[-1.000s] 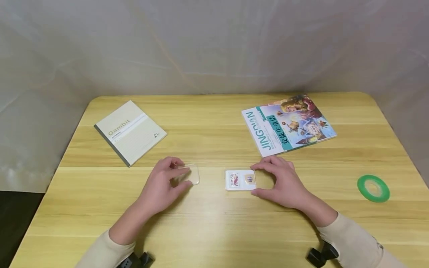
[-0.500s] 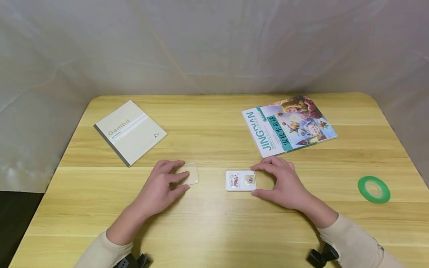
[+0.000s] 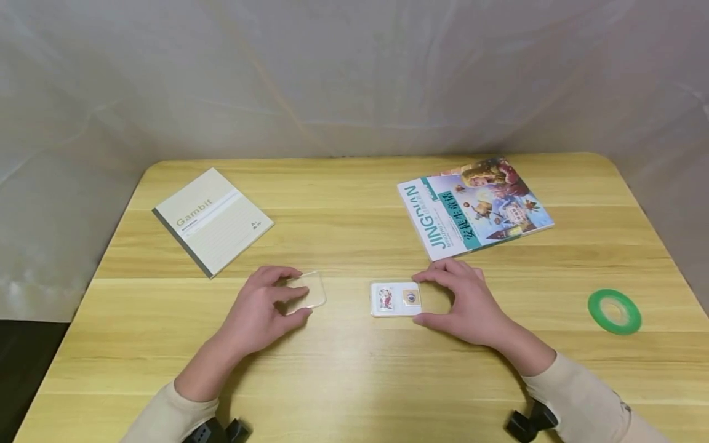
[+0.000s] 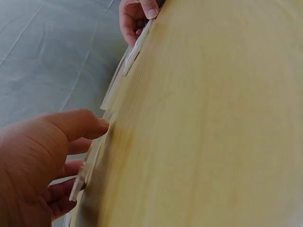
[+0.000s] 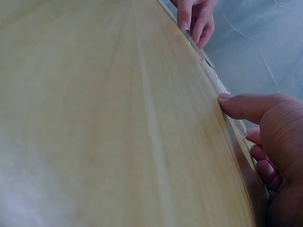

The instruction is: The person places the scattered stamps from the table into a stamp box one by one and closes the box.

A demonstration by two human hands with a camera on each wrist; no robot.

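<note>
In the head view my left hand [image 3: 268, 307] holds a clear, thin plastic cover [image 3: 316, 290] with rounded corners by its edges. The index finger lies over its face. The left wrist view shows this cover [image 4: 78, 184] edge-on, close over the tabletop, between thumb and fingers. My right hand [image 3: 469, 301] pinches the right end of a small flat white case [image 3: 395, 310] between thumb and fingers. On the case's face are a colourful picture [image 3: 386, 298] and a tan square with a dark emblem [image 3: 411, 298]. A gap separates the cover from the case.
A cream Gambit notebook [image 3: 221, 224] lies at the back left of the wooden table [image 3: 332, 381]. Behind my right hand lies an illustrated book [image 3: 476, 209]. A green tape roll [image 3: 598, 314] rests flat at the far right. Grey fabric [image 3: 354, 80] hangs behind the table.
My left hand has loosened its fingers a little and drawn slightly back left, the clear cover shifting and tilting with it. The right hand and white case stay put.
</note>
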